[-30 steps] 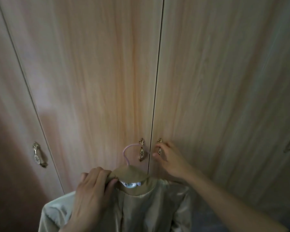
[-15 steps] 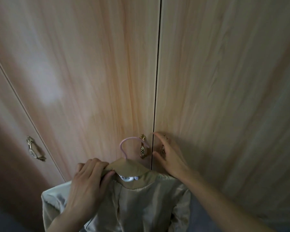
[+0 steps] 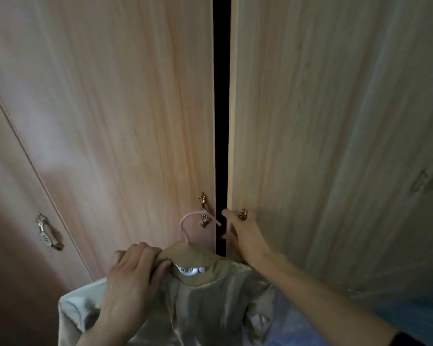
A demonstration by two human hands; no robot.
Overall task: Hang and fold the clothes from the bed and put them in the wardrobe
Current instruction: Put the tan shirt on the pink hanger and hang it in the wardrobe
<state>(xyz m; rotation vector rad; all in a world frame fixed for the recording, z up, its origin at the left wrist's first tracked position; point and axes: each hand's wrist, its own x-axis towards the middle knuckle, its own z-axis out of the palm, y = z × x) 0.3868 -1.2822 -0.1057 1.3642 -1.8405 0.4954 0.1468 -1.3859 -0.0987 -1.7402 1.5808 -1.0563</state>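
Note:
A shiny beige garment (image 3: 205,308) hangs on a pink hanger (image 3: 189,222) whose hook rises in front of the wardrobe. My left hand (image 3: 133,278) grips the garment's collar and the hanger's shoulder at the bottom centre. My right hand (image 3: 245,233) grips the brass handle (image 3: 243,214) of the right wardrobe door (image 3: 335,146), fingers curled round the door's edge. That door stands slightly ajar, with a dark gap (image 3: 221,108) between it and the left door (image 3: 123,121).
The left door carries its own brass handle (image 3: 203,208) just behind the hanger hook. Further left is another wardrobe door with a handle (image 3: 46,232). A faint handle (image 3: 425,182) shows on the far right panel.
The right door has swung out from shut, opening a dark gap between the doors. My right hand went from touching the handle to gripping it. My left hand still holds the garment.

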